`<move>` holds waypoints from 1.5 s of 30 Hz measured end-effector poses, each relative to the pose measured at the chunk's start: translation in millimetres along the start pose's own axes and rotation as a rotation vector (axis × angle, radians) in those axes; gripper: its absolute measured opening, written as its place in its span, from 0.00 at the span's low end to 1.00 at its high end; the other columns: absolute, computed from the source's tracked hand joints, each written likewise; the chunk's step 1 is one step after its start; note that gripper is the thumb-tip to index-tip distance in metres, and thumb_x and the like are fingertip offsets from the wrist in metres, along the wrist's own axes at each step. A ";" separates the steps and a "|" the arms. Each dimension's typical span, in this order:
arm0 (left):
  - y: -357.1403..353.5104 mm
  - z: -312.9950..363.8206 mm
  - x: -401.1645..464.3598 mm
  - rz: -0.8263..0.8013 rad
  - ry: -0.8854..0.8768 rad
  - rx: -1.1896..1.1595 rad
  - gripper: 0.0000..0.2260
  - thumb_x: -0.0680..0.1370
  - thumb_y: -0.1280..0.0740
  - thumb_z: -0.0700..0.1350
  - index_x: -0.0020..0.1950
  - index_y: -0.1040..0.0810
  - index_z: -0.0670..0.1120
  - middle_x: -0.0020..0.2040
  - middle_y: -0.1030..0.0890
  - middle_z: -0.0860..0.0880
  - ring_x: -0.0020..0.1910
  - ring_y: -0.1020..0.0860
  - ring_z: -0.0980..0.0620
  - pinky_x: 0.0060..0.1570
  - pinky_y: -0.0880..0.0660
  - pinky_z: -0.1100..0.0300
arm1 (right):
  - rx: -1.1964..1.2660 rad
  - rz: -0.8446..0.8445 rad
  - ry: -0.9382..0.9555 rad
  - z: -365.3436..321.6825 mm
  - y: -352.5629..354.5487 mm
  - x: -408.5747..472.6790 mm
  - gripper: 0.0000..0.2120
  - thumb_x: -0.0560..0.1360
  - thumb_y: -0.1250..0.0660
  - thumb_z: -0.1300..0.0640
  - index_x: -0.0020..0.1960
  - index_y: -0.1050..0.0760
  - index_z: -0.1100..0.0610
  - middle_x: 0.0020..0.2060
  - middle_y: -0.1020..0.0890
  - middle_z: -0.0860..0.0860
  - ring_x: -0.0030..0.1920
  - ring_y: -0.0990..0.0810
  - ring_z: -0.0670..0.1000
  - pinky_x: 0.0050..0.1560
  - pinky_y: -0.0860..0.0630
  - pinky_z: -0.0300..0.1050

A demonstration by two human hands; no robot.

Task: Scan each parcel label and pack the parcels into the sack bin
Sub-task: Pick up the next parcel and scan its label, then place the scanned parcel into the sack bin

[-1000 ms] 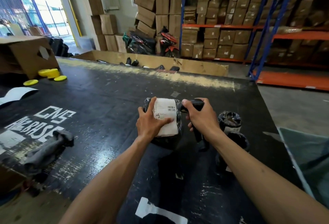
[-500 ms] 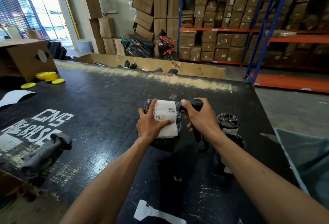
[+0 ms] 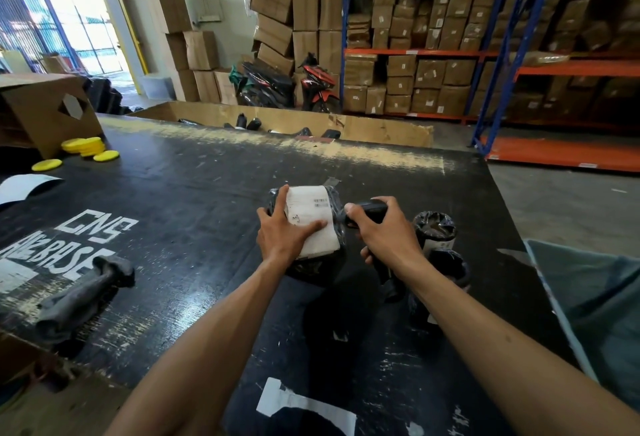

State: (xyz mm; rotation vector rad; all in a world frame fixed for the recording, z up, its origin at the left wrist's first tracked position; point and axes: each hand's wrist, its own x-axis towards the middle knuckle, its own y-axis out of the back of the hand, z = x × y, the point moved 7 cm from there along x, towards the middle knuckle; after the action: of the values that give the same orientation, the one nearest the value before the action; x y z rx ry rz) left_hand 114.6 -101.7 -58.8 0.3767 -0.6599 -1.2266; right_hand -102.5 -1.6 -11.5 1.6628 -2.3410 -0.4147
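One parcel (image 3: 313, 210) held by left hand (image 3: 280, 235); right hand (image 3: 385, 235) grips scanner (image 3: 372, 209).

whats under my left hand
The left hand holds a black-wrapped parcel on the table, thumb across its white label. The barcode shows; the label's lower left is covered.

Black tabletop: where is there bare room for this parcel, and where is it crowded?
Bare: the broad middle of the black tabletop, between the white lettering and the black-wrapped white-labelled parcel under the left hand; also the far strip. Crowded: right of the right hand gripping the black handheld scanner, where two black-wrapped parcels sit near the teal sack.
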 end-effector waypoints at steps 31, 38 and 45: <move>-34.1 106.9 -15.6 -0.049 -0.132 -0.313 0.47 0.56 0.22 0.72 0.71 0.37 0.72 0.54 0.30 0.54 0.52 0.25 0.50 0.57 0.23 0.50 | -0.420 0.158 0.187 17.3 81.0 -12.6 0.28 0.78 0.40 0.28 0.74 0.39 0.37 0.47 0.15 0.44 0.57 0.15 0.57 0.55 0.22 0.54; -101.8 222.6 -47.0 -0.251 -0.297 -0.464 0.41 0.58 0.20 0.69 0.67 0.33 0.70 0.62 0.22 0.50 0.59 0.21 0.49 0.59 0.20 0.48 | -0.261 0.175 0.232 43.3 192.4 31.5 0.36 0.76 0.31 0.31 0.77 0.48 0.26 0.73 0.30 0.54 0.64 0.24 0.54 0.63 0.24 0.56; -226.2 319.7 -121.8 -0.460 -0.310 -0.495 0.30 0.74 0.35 0.70 0.75 0.35 0.65 0.54 0.19 0.63 0.49 0.19 0.66 0.49 0.20 0.61 | 0.004 0.179 0.217 113.6 323.8 46.8 0.39 0.73 0.26 0.45 0.77 0.41 0.29 0.60 0.24 0.29 0.53 0.19 0.32 0.53 0.22 0.41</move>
State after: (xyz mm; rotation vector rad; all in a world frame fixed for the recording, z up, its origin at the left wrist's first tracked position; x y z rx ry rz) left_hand -282.3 -30.8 16.6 -0.0895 -0.5178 -1.8572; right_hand -442.0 65.6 1.9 1.4058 -2.3030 -0.1842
